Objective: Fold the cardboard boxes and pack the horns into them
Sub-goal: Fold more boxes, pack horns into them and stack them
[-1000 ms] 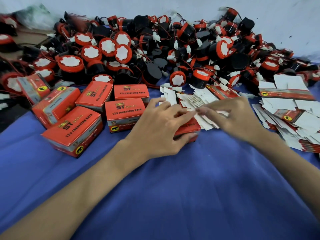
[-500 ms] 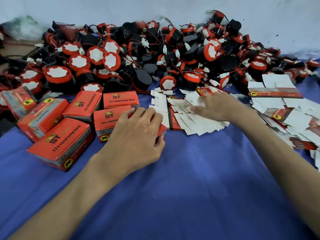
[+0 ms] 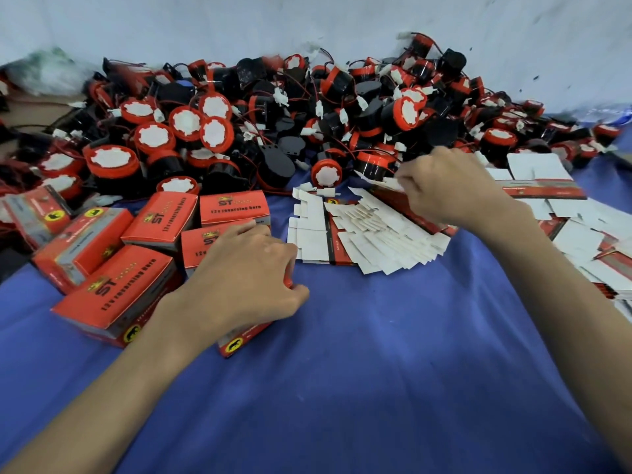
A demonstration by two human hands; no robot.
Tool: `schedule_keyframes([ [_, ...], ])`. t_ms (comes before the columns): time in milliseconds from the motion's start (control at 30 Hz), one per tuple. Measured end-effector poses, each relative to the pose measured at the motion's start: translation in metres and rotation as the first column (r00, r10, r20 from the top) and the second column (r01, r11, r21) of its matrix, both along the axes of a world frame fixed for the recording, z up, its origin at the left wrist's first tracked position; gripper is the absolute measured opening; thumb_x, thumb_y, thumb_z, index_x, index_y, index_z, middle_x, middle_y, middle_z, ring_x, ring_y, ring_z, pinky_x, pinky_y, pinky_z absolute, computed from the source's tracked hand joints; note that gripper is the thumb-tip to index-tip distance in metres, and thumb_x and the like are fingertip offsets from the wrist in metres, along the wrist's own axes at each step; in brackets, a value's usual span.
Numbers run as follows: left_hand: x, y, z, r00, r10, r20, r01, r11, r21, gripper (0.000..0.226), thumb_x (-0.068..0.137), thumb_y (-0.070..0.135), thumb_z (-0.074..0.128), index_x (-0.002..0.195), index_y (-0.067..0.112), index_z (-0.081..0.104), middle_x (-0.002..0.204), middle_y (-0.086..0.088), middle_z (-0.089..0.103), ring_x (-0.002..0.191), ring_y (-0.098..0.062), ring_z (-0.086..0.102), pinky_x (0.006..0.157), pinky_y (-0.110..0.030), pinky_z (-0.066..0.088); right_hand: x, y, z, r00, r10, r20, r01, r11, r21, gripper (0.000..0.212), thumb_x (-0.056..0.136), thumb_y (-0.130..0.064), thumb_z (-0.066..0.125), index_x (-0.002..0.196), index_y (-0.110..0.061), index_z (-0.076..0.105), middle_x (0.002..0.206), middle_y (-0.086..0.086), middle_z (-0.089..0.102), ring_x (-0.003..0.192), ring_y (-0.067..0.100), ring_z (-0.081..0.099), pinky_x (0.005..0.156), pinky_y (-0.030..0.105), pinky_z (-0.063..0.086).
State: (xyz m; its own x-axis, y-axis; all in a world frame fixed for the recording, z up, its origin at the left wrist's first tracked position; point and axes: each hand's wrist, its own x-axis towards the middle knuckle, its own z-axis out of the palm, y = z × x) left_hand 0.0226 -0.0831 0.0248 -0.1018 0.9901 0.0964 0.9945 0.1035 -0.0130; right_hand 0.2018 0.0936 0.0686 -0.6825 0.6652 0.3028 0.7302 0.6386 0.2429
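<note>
Left hand (image 3: pixel 248 275) lies palm-down over a folded red box (image 3: pixel 253 331) at the near edge of the boxed group, fingers curled over its far edge and thumb along its right side; it grips the box, most of which is hidden beneath the hand. Only the box's near corner, bearing a yellow round emblem, shows below the wrist.

Right hand (image 3: pixel 448 186) is at the far end of the fanned stack of flat box blanks (image 3: pixel 372 237), fingers bent and drawn together with the thumb, pinching the edge of a flat white blank (image 3: pixel 374 179) raised slightly off the stack. How firmly the blank is held cannot be told.

Finished boxes (image 3: pixel 160 217), red with "12v reversing horn" lettering, sit closely grouped just left of the left hand, several touching one another; one large box (image 3: pixel 113 295) lies nearest the viewer on the left. Behind everything, a deep heap of loose horns (image 3: pixel 212 128), black bodies with red rims, white faces and red wires, runs along the pale wall (image 3: pixel 307 22). One horn (image 3: pixel 326 174) stands at the heap's front edge, just beyond the blanks. A second spread of flat blanks (image 3: pixel 561 213) lies to the right, partly behind the right forearm. All rest on a blue cloth (image 3: pixel 376 371).
</note>
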Motion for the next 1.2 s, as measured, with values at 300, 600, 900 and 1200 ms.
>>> schedule_keyframes([
  [300,0.014,0.045,0.003,0.77,0.011,0.638,-0.161,0.971,0.179,0.063,0.084,0.042,0.064,0.137,0.023,0.035,0.136,-0.002,0.035,0.123,-0.02,0.046,0.095,-0.028,0.036,-0.008,-0.012,0.014,0.725,0.245,-0.644,-0.179,0.969,0.167,0.027,0.097,-0.016,0.048,0.099,-0.002,0.07,0.076,0.015,0.07,0.06,0.032,0.059,0.059,0.039,0.046],
  [600,0.003,0.049,-0.001,0.288,-0.185,0.94,-0.384,0.877,0.29,0.062,0.094,0.037,0.057,0.146,0.023,0.026,0.141,0.0,0.041,0.102,0.006,0.053,0.081,-0.017,0.044,-0.005,-0.009,0.024,0.431,0.088,-0.898,-0.226,0.974,-0.013,0.034,0.094,-0.018,0.051,0.076,0.008,0.062,0.066,0.014,0.057,0.054,0.01,0.043,0.058,0.027,0.036],
  [900,0.005,0.039,0.0,0.194,-0.291,0.937,-0.223,0.917,0.331,0.088,0.073,0.033,0.077,0.144,0.025,0.027,0.116,0.008,0.064,0.103,-0.003,0.065,0.085,-0.024,0.055,-0.017,-0.01,-0.004,0.557,-0.221,-0.8,-0.279,0.858,-0.431,0.035,0.099,-0.028,0.051,0.074,-0.008,0.065,0.061,-0.009,0.059,0.057,0.005,0.052,0.061,0.031,0.043],
  [1200,0.003,0.03,-0.004,0.845,-0.1,0.526,0.048,0.993,0.111,0.12,0.05,0.072,0.076,0.146,0.038,0.012,0.126,0.016,0.055,0.114,-0.013,0.055,0.092,-0.032,0.046,-0.017,-0.002,-0.012,0.562,-0.333,-0.757,-0.244,0.808,-0.537,0.026,0.098,-0.014,0.049,0.079,-0.023,0.065,0.089,-0.002,0.068,0.09,0.019,0.066,0.081,0.04,0.055],
])
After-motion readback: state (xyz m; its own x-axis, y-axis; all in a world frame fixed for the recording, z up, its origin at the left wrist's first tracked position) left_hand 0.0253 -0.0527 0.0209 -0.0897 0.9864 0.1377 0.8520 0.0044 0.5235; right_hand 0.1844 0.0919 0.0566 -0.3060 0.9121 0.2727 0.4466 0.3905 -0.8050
